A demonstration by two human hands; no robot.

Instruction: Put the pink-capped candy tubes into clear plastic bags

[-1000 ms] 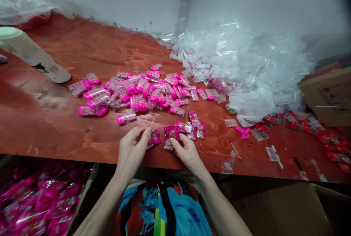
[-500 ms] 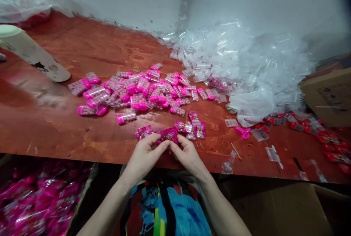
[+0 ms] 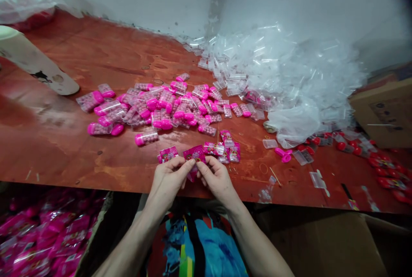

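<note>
Left hand (image 3: 170, 177) and right hand (image 3: 216, 178) — both pinching — hold one pink packet (image 3: 194, 153).

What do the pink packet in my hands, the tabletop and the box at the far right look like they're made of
Pink packet: probably thin plastic film, printed; it looks flimsy and flexible.
Tabletop: likely wood, stained or painted reddish, with grain-like streaks and a slight sheen.
Box: seemingly cardboard, matte brown with dark print.
</note>
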